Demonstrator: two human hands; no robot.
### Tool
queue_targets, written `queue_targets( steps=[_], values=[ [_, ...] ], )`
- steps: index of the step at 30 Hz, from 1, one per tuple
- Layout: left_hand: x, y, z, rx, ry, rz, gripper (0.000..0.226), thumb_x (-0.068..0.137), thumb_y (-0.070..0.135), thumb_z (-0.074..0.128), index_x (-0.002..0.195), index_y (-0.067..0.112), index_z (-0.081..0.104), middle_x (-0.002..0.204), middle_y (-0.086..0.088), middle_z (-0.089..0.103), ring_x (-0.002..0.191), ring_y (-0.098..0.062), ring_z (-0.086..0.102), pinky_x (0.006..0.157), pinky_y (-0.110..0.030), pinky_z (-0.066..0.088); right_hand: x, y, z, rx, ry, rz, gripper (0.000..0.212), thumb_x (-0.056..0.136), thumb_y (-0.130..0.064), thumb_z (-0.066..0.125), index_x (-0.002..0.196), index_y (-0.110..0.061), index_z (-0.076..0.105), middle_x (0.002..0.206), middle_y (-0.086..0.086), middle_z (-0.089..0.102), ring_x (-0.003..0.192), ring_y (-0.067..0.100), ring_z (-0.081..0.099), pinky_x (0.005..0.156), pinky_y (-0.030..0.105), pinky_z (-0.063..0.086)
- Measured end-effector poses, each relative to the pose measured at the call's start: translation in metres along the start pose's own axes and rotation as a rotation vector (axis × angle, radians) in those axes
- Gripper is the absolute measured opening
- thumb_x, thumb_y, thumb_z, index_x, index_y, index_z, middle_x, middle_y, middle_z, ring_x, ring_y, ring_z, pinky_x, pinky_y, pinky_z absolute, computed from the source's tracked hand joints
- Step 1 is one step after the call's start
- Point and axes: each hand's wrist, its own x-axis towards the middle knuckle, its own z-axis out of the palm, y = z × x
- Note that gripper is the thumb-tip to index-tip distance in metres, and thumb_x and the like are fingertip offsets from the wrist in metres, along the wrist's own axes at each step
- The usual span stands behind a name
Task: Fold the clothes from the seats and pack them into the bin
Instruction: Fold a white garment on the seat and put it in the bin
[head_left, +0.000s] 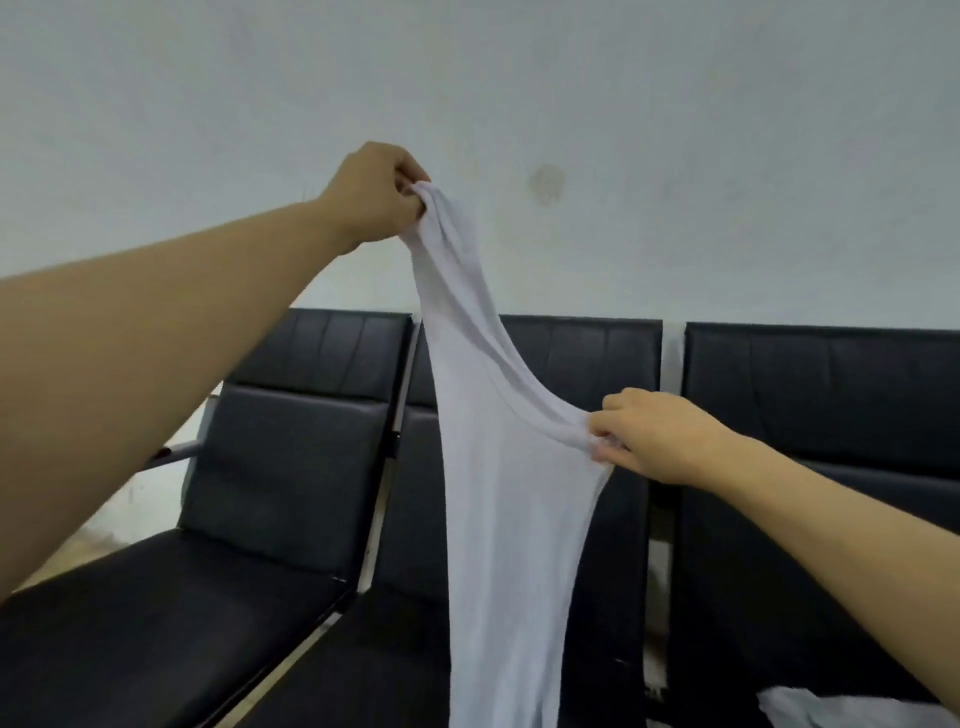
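A white garment (498, 509) hangs lengthwise in front of the row of black seats (291, 467). My left hand (374, 195) is raised high and grips the garment's top end in a bunch. Lower and to the right, my right hand (660, 434) pinches a bunched edge of the same garment, pulling it sideways. The garment's lower part runs out of the bottom of the frame. Another white piece of cloth (841, 709) lies on the right seat at the bottom right corner. No bin is in view.
Three black padded seats stand joined in a row against a pale wall (675, 130). Metal frame bars (670, 364) separate the seats. A strip of light floor (104, 535) shows at the left beside the first seat.
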Motion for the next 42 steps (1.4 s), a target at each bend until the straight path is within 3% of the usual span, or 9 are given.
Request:
queue_targets(
  steps=[6, 10, 20, 27, 30, 34, 37, 39, 42],
  values=[
    [0.029, 0.013, -0.03, -0.087, 0.249, 0.007, 0.029, 0.094, 0.009, 0.056, 0.116, 0.008, 0.074, 0.113, -0.009, 0.074, 0.095, -0.013, 0.064, 0.061, -0.01, 0.044, 0.051, 0.025, -0.031, -0.077, 0.292, 0.206, 0.029, 0.109, -0.041, 0.04, 0.116, -0.019, 0.059, 0.109, 0.002, 0.06, 0.102, 0.025, 0.057, 0.074, 0.035, 0.04],
    [0.026, 0.02, -0.037, -0.114, 0.209, 0.022, 0.028, 0.092, 0.011, 0.055, 0.113, 0.012, 0.074, 0.111, -0.007, 0.075, 0.096, -0.015, 0.068, 0.068, -0.016, 0.049, 0.052, 0.014, -0.033, -0.059, 0.32, 0.204, 0.024, 0.106, -0.039, 0.047, 0.112, -0.02, 0.059, 0.105, 0.002, 0.061, 0.097, 0.025, 0.058, 0.073, 0.036, 0.044],
    [-0.118, 0.005, -0.013, -0.052, -0.111, 0.054, 0.018, 0.102, 0.024, 0.059, 0.115, 0.02, 0.071, 0.106, 0.001, 0.072, 0.071, 0.015, 0.061, 0.057, -0.003, 0.042, -0.053, -0.086, 0.048, 0.373, 0.125, 0.007, 0.022, 0.102, -0.032, 0.059, 0.087, -0.028, 0.043, 0.089, -0.01, 0.045, 0.083, 0.012, 0.045, 0.075, 0.026, 0.034],
    [-0.233, -0.021, 0.016, -0.088, -0.417, -0.105, 0.013, 0.101, 0.028, 0.061, 0.099, 0.034, 0.073, 0.094, 0.014, 0.077, 0.09, 0.004, 0.071, 0.073, -0.003, 0.049, -0.154, -0.179, 0.127, 0.608, -0.094, -0.196, 0.018, 0.097, -0.031, 0.065, 0.087, -0.033, 0.05, 0.094, -0.016, 0.053, 0.085, 0.006, 0.051, 0.076, 0.023, 0.047],
    [-0.26, -0.027, 0.044, -0.129, -0.533, -0.133, 0.014, 0.099, 0.025, 0.062, 0.1, 0.031, 0.075, 0.096, 0.012, 0.078, 0.094, -0.007, 0.074, 0.085, -0.017, 0.056, -0.162, -0.19, 0.145, 0.674, -0.293, -0.225, 0.009, 0.096, -0.034, 0.063, 0.094, -0.033, 0.054, 0.099, -0.015, 0.055, 0.092, 0.006, 0.054, 0.084, 0.03, 0.052],
    [-0.28, -0.027, 0.082, -0.163, -0.605, -0.134, 0.01, 0.098, 0.029, 0.065, 0.099, 0.031, 0.075, 0.092, 0.014, 0.078, 0.088, -0.007, 0.075, 0.09, -0.035, 0.061, -0.158, -0.197, 0.151, 0.84, -0.673, -0.208, 0.058, 0.089, -0.058, 0.071, 0.131, -0.038, 0.036, 0.111, -0.015, 0.06, 0.088, 0.001, 0.058, 0.078, 0.021, 0.049],
    [-0.283, -0.023, 0.093, -0.208, -0.603, -0.124, 0.01, 0.098, 0.028, 0.065, 0.098, 0.032, 0.074, 0.09, 0.014, 0.078, 0.088, -0.006, 0.075, 0.087, -0.029, 0.061, -0.151, -0.199, 0.157, 0.943, -0.687, -0.124, 0.094, 0.079, -0.083, 0.061, 0.153, -0.039, 0.024, 0.136, -0.017, 0.042, 0.124, 0.004, 0.043, 0.109, 0.032, 0.044],
    [-0.282, -0.02, 0.092, -0.213, -0.6, -0.106, 0.01, 0.098, 0.027, 0.065, 0.099, 0.03, 0.075, 0.09, 0.012, 0.078, 0.088, -0.007, 0.075, 0.085, -0.027, 0.06, -0.147, -0.202, 0.162, 0.975, -0.677, -0.121, 0.087, 0.076, -0.088, 0.055, 0.151, -0.05, 0.036, 0.144, -0.015, 0.032, 0.137, 0.011, 0.028, 0.12, 0.041, 0.033],
    [-0.276, -0.022, 0.089, -0.162, -0.569, -0.08, 0.01, 0.098, 0.028, 0.066, 0.099, 0.029, 0.075, 0.088, 0.009, 0.078, 0.084, -0.014, 0.074, 0.082, -0.03, 0.059, -0.146, -0.216, 0.16, 1.036, -0.652, -0.112, 0.078, 0.073, -0.095, 0.053, 0.128, -0.041, 0.065, 0.138, -0.011, 0.056, 0.128, 0.015, 0.051, 0.113, 0.043, 0.045]
  ],
)
